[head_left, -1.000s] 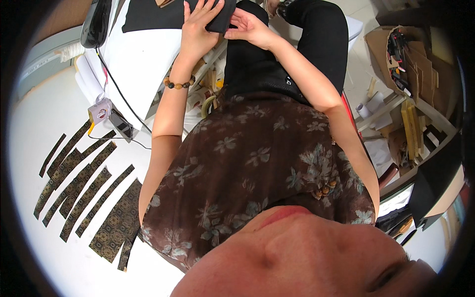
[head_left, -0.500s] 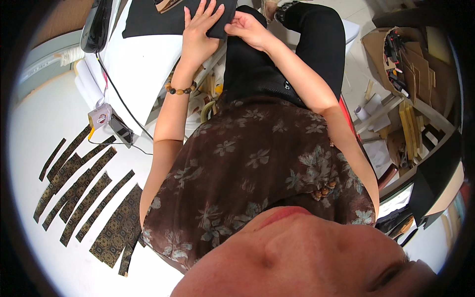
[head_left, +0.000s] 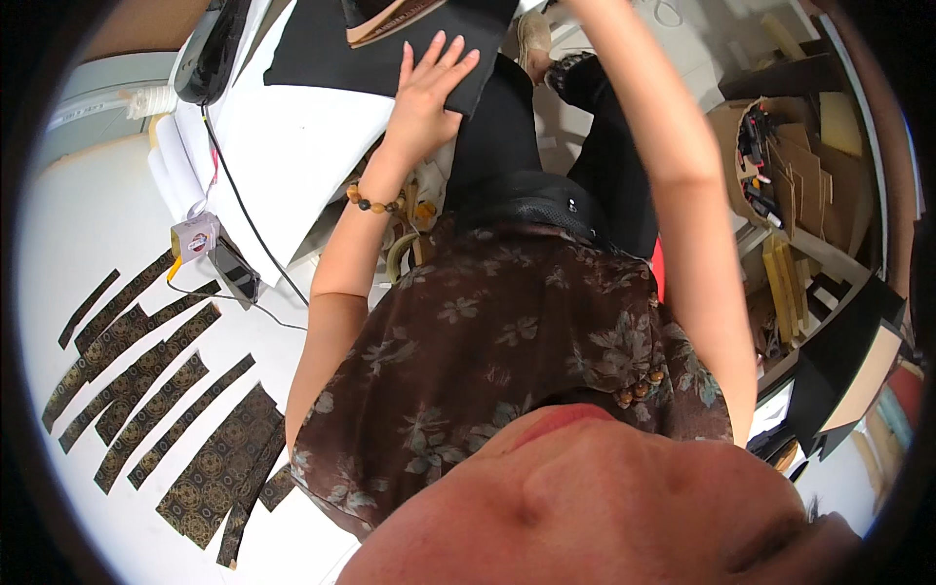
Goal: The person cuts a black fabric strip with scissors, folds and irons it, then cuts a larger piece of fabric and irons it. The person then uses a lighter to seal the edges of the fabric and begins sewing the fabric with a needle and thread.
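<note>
My left hand (head_left: pixel 429 93) lies flat with its fingers spread on a black sheet (head_left: pixel 322 58), near the sheet's right corner. A beaded bracelet circles that wrist. On the sheet, just beyond my fingertips, rests a brown piece with a tan edge (head_left: pixel 395 23), cut off by the upper border; its kind is unclear. Beneath the sheet is a white work surface (head_left: pixel 263 146). My right forearm (head_left: pixel 648 88) stretches up past the top of the head view, so the right hand and anything in it are out of sight.
Several dark patterned strips (head_left: pixel 146 370) and a wider patterned piece (head_left: pixel 210 468) lie at the left. A phone (head_left: pixel 234 270), a cable (head_left: pixel 234 180) and a black device (head_left: pixel 210 58) are on the left too. At the right stands a bin of cardboard scraps (head_left: pixel 799 175).
My right hand has left the sheet's right edge and moved up out of view. My left hand stays flat on the sheet; both appear slightly lower and further right.
</note>
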`<action>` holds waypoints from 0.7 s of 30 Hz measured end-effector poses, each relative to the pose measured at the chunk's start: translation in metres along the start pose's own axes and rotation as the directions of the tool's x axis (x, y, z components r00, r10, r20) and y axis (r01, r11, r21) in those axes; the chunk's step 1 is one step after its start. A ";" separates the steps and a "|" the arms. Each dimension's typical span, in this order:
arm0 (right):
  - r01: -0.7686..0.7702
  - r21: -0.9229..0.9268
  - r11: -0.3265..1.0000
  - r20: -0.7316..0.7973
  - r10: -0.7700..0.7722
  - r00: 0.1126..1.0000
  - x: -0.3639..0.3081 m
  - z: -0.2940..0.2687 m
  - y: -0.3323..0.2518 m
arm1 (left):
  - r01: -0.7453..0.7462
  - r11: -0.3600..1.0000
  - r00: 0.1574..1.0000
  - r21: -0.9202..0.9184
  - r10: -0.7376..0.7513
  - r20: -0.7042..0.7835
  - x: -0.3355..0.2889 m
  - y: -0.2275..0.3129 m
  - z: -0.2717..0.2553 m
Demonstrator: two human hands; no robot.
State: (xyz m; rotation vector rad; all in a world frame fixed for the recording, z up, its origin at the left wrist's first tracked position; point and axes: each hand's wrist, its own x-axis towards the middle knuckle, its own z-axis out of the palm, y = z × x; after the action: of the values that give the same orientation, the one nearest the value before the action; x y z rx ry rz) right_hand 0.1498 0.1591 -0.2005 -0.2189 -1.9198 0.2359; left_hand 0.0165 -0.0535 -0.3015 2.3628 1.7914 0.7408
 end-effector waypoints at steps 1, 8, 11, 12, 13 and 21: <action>0.111 -0.077 0.991 0.199 -0.094 0.975 0.022 0.014 0.019 | -0.013 1.000 1.000 -0.019 0.013 0.014 0.003 -0.001 0.001; 0.179 0.112 0.977 0.882 -0.181 0.436 0.085 0.082 0.075 | -0.032 0.996 0.996 -0.083 0.039 0.080 0.017 0.005 -0.013; -0.080 -0.026 0.996 0.692 0.075 0.718 0.080 0.033 0.064 | -0.041 0.980 0.995 -0.197 0.057 0.078 0.024 -0.007 -0.021; -0.125 -0.076 0.989 0.569 0.146 0.809 0.074 0.006 0.064 | -0.051 0.968 0.992 -0.245 0.078 0.099 0.027 -0.016 -0.025; -0.168 -0.101 0.981 0.438 0.196 0.877 0.069 -0.015 0.060 | 0.024 0.962 1.000 -0.270 -0.023 0.009 0.029 -0.027 -0.026; -0.764 0.174 0.621 0.179 0.743 0.645 -0.045 -0.146 -0.024 | -0.141 0.947 0.952 0.288 0.049 0.303 0.122 -0.058 0.004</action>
State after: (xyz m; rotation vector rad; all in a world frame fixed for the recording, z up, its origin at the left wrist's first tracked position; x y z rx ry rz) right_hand 0.3014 0.1327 -0.1833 -0.8811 -1.7594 1.0587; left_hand -0.0094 0.0786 -0.2854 2.5958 1.7786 0.1060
